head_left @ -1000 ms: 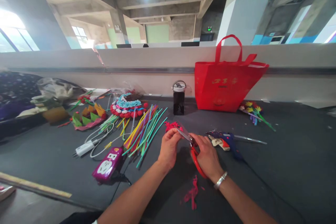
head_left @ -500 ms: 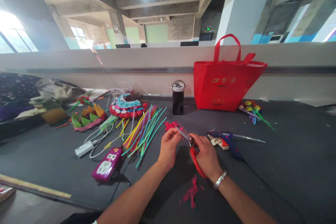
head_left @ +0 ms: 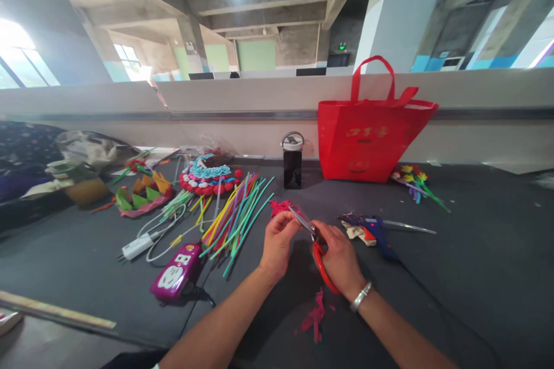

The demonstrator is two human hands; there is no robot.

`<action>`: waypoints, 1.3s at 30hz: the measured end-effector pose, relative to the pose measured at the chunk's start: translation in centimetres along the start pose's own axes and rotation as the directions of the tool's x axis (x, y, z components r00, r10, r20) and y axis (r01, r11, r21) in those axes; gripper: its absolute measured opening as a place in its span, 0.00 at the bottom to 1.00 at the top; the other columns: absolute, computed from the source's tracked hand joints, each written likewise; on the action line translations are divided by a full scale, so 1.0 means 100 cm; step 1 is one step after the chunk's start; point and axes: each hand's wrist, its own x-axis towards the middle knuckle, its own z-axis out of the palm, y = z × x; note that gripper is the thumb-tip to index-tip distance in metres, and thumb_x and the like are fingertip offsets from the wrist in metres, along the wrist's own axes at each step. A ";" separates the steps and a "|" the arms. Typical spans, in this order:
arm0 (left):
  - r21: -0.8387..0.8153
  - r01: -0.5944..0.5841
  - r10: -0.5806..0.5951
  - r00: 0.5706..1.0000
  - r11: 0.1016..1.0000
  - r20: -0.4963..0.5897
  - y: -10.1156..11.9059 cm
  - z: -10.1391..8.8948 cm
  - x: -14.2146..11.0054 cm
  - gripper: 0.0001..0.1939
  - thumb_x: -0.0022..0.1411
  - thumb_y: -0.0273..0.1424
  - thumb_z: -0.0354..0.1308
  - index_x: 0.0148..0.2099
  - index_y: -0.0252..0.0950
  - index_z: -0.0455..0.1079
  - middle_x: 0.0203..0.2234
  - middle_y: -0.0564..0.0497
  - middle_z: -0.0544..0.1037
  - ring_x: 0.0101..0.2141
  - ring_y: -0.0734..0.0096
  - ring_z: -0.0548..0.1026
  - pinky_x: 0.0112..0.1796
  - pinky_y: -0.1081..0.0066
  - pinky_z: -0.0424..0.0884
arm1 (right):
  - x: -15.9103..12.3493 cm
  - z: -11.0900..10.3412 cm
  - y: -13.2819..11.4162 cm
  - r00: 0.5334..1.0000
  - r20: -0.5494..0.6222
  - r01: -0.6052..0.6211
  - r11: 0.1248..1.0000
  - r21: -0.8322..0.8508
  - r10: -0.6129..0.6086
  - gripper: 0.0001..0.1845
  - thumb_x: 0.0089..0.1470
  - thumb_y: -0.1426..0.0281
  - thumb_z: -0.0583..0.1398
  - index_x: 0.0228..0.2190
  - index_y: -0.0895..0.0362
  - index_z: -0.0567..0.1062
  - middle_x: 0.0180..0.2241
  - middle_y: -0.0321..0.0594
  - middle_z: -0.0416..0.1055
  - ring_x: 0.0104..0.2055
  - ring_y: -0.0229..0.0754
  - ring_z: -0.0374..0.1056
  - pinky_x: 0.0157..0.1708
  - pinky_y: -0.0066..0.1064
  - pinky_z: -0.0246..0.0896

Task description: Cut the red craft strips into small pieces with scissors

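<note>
My right hand (head_left: pixel 340 253) is closed around the red handles of a pair of scissors (head_left: pixel 320 262). Their blades point up and left, with the tips at the fingers of my left hand (head_left: pixel 279 242). Thumb and forefinger of that left hand are pinched together; what they hold is too small and too covered to make out. Just behind the left fingers lies a small heap of red scraps (head_left: pixel 279 206). More dark pink-red scraps (head_left: pixel 315 320) lie on the black table (head_left: pixel 476 265) below the scissors.
Coloured pipe cleaners (head_left: pixel 242 219), a purple power socket (head_left: pixel 175 274) and a white charger (head_left: pixel 137 247) lie to the left. A glue gun (head_left: pixel 376 230) rests on the right. Behind stand a phone (head_left: pixel 292 170) against a bottle (head_left: pixel 293 141), and a red bag (head_left: pixel 376 144).
Both hands and the scissors hold almost the same pose. Only the view has shifted very slightly.
</note>
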 end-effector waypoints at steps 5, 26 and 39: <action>0.009 0.003 -0.003 1.000 1.000 -0.004 0.001 0.000 0.000 0.06 0.53 0.31 0.64 0.31 0.34 0.73 0.26 0.53 0.73 0.30 0.74 0.68 0.37 0.73 0.65 | -0.002 0.003 0.002 1.000 -0.015 -0.004 1.000 0.009 0.004 0.25 0.48 0.81 0.54 0.48 0.56 0.71 0.37 0.41 0.75 0.39 0.44 0.70 0.40 0.34 0.65; 0.046 0.014 -0.014 1.000 0.999 0.007 0.004 0.001 -0.001 0.07 0.54 0.33 0.64 0.31 0.34 0.73 0.26 0.52 0.75 0.30 0.73 0.70 0.38 0.73 0.65 | -0.001 0.003 -0.003 1.000 0.003 -0.027 0.998 0.054 0.027 0.25 0.49 0.81 0.55 0.49 0.56 0.71 0.39 0.42 0.75 0.41 0.44 0.70 0.42 0.35 0.65; 0.082 0.020 -0.019 1.000 0.996 -0.012 0.002 0.000 -0.003 0.08 0.53 0.34 0.65 0.31 0.35 0.73 0.26 0.53 0.74 0.30 0.72 0.69 0.36 0.73 0.65 | -0.003 0.006 -0.005 0.999 -0.023 -0.028 0.999 0.032 0.029 0.23 0.52 0.79 0.55 0.50 0.57 0.70 0.41 0.43 0.75 0.41 0.45 0.70 0.42 0.38 0.67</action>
